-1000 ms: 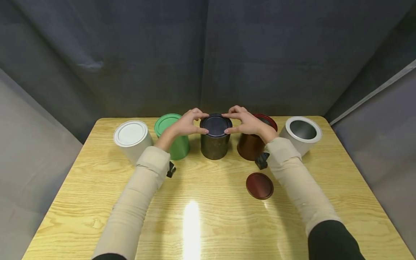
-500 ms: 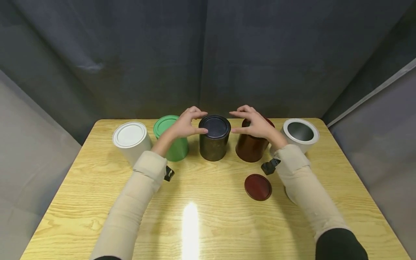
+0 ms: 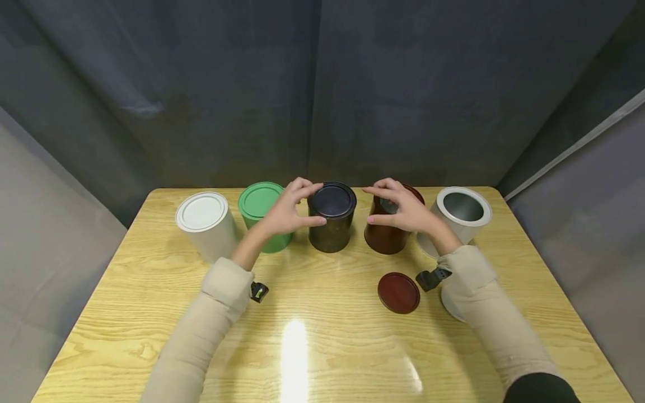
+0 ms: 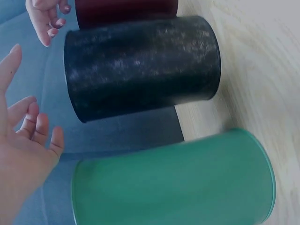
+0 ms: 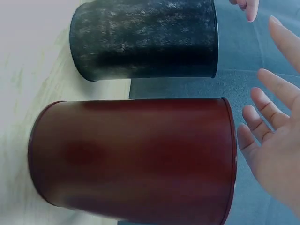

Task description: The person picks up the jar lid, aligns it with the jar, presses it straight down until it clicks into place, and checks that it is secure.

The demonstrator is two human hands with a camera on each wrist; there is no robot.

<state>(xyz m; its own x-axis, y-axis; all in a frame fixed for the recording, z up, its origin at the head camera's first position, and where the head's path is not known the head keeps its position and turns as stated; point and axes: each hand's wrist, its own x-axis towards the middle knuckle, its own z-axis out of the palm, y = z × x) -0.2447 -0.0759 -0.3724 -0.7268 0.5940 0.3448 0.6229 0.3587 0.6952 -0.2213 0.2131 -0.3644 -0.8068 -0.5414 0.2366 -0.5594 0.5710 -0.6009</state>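
Observation:
A black canister (image 3: 330,234) stands upright at the back middle with its dark lid (image 3: 332,200) on top. My left hand (image 3: 287,211) hovers beside it, fingers extended and thumb spread, overlapping the lid's left edge in the head view. In the left wrist view, that hand (image 4: 26,150) is above the canister tops with nothing in it. My right hand (image 3: 400,210) is raised over the open-topped red canister (image 3: 387,240), also holding nothing. Its spread fingers sit just off the rim in the right wrist view. A green lidded canister (image 3: 261,200) stands left of the black one.
A lidded white canister (image 3: 202,212) stands at far left, an open white one (image 3: 462,210) at far right. A red lid (image 3: 398,293) lies on the wooden table (image 3: 342,341). My right sleeve partly hides a white lid (image 3: 450,305). Dark curtain (image 3: 312,95) hangs behind.
Both hands have left the black canister's lid and drawn back toward me. The right hand has moved off to the right; the lid stays on the canister.

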